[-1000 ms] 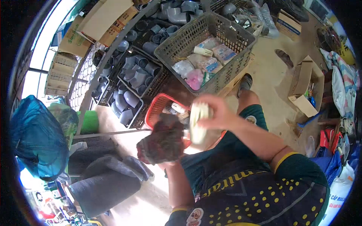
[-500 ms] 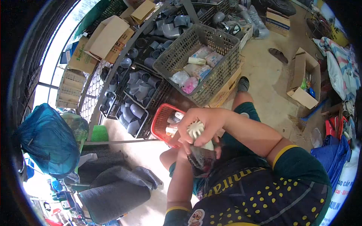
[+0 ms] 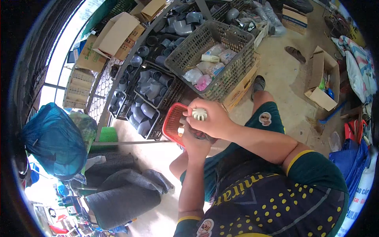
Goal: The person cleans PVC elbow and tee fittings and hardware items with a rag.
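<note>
My right hand [image 3: 216, 120] is closed around a cream ribbed plastic fitting [image 3: 199, 114], its slotted round end showing above the fingers. Just below it, my left hand [image 3: 196, 145] is closed on a clear plastic bag [image 3: 202, 134] that looks dark and crumpled; most of it is hidden between the hands. Both hands meet over the right side of a red plastic basket [image 3: 169, 125]. Partly covered by my left hand, a pale piece [image 3: 181, 130] shows inside the basket. A similar cream fitting [image 3: 210, 58] lies on bagged goods in a large black crate [image 3: 185, 79].
Smaller crates hold grey pipe elbows [image 3: 146, 112] on the rack to the left. An open cardboard box [image 3: 316, 98] and a sandal [image 3: 295, 54] are on the floor at right. A dark mesh roll [image 3: 122, 205] and a blue netted bundle [image 3: 55, 142] stand at lower left.
Both hands have moved up and left over the red basket with the fitting and bag. The ribbed end is now mostly wrapped by my right hand. The view has shifted slightly.
</note>
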`<action>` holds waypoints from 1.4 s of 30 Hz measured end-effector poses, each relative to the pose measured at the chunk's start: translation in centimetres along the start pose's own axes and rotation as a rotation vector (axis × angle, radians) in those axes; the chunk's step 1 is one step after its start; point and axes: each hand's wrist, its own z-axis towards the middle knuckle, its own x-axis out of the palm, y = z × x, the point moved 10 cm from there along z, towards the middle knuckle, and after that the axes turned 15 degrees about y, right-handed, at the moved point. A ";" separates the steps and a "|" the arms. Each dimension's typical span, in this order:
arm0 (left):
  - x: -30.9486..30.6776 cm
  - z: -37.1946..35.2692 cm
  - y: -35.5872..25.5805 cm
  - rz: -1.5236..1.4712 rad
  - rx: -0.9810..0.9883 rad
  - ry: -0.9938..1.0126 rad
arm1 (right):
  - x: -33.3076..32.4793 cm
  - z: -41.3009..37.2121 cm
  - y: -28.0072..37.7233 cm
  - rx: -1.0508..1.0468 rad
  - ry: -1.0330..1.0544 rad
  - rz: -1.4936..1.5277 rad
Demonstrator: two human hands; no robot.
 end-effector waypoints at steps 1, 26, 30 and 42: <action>0.0 -0.1 -0.5 0.038 -0.003 0.020 | 0.6 0.2 -0.2 0.017 0.080 0.070; -1.8 -0.3 3.0 -1.333 0.363 0.155 | -0.9 -1.5 -0.3 -0.104 0.075 -0.182; -2.4 -1.5 1.0 -1.213 0.470 0.042 | 3.8 -2.3 0.8 -0.170 0.170 -0.297; -4.6 0.0 1.1 -0.910 0.468 -0.084 | 3.2 -2.3 0.2 -0.011 0.338 -0.599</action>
